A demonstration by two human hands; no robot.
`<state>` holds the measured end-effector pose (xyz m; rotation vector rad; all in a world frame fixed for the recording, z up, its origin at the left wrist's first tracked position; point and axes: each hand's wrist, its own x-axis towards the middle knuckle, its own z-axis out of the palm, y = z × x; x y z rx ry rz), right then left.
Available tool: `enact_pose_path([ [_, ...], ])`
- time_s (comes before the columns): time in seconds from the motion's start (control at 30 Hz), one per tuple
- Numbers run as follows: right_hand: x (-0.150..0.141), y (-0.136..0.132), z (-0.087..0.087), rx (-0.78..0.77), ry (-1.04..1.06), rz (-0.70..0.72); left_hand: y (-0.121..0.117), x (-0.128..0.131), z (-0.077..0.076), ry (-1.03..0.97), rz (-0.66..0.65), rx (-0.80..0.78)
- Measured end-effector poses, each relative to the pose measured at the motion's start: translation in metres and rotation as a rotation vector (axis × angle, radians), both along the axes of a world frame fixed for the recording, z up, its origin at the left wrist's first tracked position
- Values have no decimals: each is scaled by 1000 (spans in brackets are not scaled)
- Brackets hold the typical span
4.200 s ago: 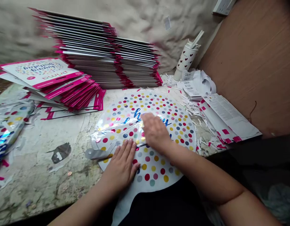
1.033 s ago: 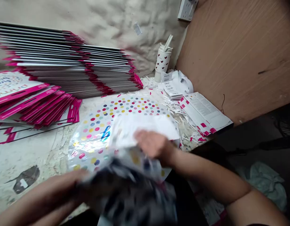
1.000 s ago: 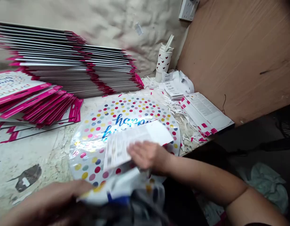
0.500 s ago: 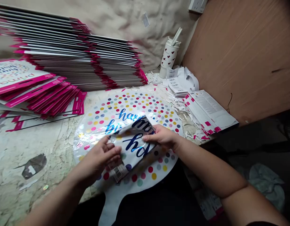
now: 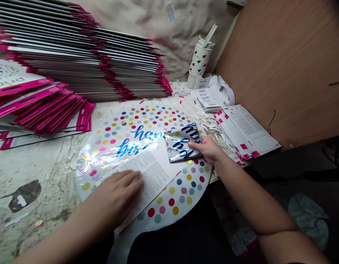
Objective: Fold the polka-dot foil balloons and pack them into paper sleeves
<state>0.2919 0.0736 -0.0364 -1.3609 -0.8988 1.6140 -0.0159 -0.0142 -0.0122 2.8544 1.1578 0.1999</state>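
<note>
Leaflet (image 5: 154,170) now under left hand (image 5: 115,194), right (image 5: 209,149) on foil (image 5: 181,143).

Leaflet (image 5: 151,172) atop foil balloon (image 5: 136,121)

Left hand (image 5: 115,194) presses a printed sheet (image 5: 151,176), right hand (image 5: 209,150) touches folded foil (image 5: 181,143).

head-worn camera, close, forward and down at left hand (image 5: 115,194), right hand (image 5: 207,150)
</note>
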Motion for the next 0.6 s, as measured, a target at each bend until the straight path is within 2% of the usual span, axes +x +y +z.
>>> enact_pose_path([
  [0.13,-7,-1,-4,134,-127,-17,55,55,0,-81,-2,-116],
  [0.23,-4,-4,-9,170,-166,-15,75,70,-6,-109,-33,-124],
  [0.33,-3,-9,-9,209,-203,7,76,68,-8,-109,-103,-111],
  [0.43,-6,-12,0,219,-233,64,73,65,-6,-88,-120,-115],
  [0.6,-8,-7,23,8,-118,250,72,65,-1,-79,-145,-65],
])
